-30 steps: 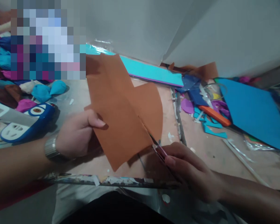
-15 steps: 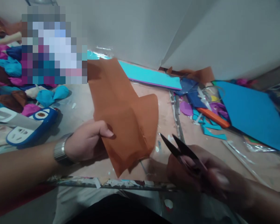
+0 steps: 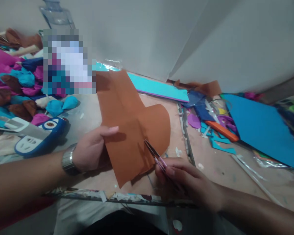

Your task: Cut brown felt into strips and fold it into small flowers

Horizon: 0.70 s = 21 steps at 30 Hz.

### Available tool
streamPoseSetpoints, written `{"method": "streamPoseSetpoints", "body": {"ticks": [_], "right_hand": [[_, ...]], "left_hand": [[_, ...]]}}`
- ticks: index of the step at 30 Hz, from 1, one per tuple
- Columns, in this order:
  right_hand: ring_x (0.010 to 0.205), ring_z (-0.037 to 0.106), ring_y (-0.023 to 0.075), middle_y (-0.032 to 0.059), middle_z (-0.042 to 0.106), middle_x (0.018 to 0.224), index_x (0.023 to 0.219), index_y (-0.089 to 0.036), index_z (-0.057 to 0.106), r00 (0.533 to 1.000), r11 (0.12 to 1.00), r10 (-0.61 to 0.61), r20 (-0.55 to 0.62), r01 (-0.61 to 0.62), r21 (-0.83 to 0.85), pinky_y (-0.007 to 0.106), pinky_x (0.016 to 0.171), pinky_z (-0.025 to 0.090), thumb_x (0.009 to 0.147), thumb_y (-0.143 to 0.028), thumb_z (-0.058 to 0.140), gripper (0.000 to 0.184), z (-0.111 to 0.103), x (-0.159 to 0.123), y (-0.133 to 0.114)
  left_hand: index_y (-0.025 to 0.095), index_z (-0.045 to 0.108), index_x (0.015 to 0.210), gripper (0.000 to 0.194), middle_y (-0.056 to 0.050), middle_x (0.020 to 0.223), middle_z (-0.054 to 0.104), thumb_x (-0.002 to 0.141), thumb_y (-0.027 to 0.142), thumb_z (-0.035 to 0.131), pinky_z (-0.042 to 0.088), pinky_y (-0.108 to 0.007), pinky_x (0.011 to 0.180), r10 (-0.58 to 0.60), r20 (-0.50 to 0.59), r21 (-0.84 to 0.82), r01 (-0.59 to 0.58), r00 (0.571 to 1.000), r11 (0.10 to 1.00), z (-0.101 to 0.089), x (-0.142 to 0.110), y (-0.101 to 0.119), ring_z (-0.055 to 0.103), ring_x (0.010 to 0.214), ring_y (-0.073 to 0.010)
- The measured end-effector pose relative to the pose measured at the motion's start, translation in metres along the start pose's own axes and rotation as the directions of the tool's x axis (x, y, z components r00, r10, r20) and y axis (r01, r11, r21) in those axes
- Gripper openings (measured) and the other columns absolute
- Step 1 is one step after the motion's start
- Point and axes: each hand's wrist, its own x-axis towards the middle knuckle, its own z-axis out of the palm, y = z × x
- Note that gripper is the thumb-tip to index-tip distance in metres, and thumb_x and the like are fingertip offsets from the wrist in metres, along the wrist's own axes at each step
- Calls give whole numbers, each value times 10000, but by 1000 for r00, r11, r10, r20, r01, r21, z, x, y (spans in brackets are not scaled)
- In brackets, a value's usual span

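Observation:
My left hand (image 3: 93, 148) pinches the left edge of a brown sheet of paper or felt (image 3: 127, 120), holding it up over the table, thumb on top. A silver watch (image 3: 68, 160) sits on that wrist. My right hand (image 3: 186, 181) is closed around small scissors (image 3: 154, 155) with pink handles. The blades point up and left and sit against the lower right part of the brown sheet, in a cut that runs up from its edge.
A blue and white pouch (image 3: 36, 138) lies at the left, with a heap of pink, cyan and brown scraps (image 3: 17, 85) behind it. A cyan strip (image 3: 159, 88) lies by the white wall. A big blue sheet (image 3: 262, 127) and coloured offcuts (image 3: 215, 127) cover the right side.
Half a second ago the scissors were open and clear of the sheet at the right. Now they are back in the cut of the brown sheet, which my left hand has turned slightly.

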Motion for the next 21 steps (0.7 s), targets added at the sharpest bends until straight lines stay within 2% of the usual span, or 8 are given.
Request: {"method": "streamPoseSetpoints", "body": {"ticks": [3, 5, 9, 12, 16, 21], "right_hand": [[587, 385, 85, -38, 453, 682, 781, -173, 499, 1000, 1000, 12, 2, -12, -11, 227, 530, 303, 1056, -548, 506, 465, 1, 2, 3], [605, 403, 93, -31, 467, 702, 815, -167, 531, 1000, 998, 15, -9, -16, -60, 234, 553, 319, 1055, -568, 488, 469, 1, 3, 5], [638, 420, 99, -23, 480, 718, 875, -147, 591, 999, 992, 20, -35, -25, -127, 237, 585, 336, 1036, -618, 488, 509, 1, 5, 6], [622, 418, 93, -25, 482, 719, 936, -142, 607, 999, 992, 39, 1, -39, -118, 225, 562, 335, 1038, -628, 486, 511, 2, 5, 6], [597, 440, 89, -26, 507, 710, 1075, -138, 610, 992, 993, 104, 67, -99, -67, 209, 528, 329, 1053, -623, 470, 505, 6, 6, 7], [656, 489, 104, -3, 530, 749, 1044, -126, 613, 996, 993, 74, 57, -68, -100, 224, 597, 380, 1055, -633, 448, 533, 13, 14, 3]], "left_hand": [[149, 769, 1175, 367, -141, 1121, 813, 896, 370, 682, 624, -412, 917, -22, 44, -28, 23, 999, 999, -3, 2, -1, 784, 1003, -308], [171, 776, 1178, 328, -115, 1114, 820, 913, 339, 680, 633, -386, 903, -19, 35, -18, 19, 999, 1000, -6, 1, -2, 793, 980, -280], [178, 779, 1199, 346, -116, 1159, 814, 931, 367, 670, 639, -385, 916, -17, 56, -36, 19, 998, 999, -9, -2, -3, 797, 1008, -281], [179, 770, 1228, 400, -126, 1182, 806, 931, 429, 676, 635, -394, 930, -39, 49, -36, 41, 998, 999, -9, -5, -5, 781, 1080, -306], [205, 746, 1281, 435, -126, 1155, 813, 929, 454, 688, 628, -401, 915, -60, 35, -49, 62, 998, 997, -8, -5, -8, 791, 1034, -306], [109, 773, 1155, 475, -171, 1078, 815, 942, 513, 643, 598, -387, 950, -97, 139, -90, 110, 986, 990, -11, 0, -9, 793, 959, -290]]}}
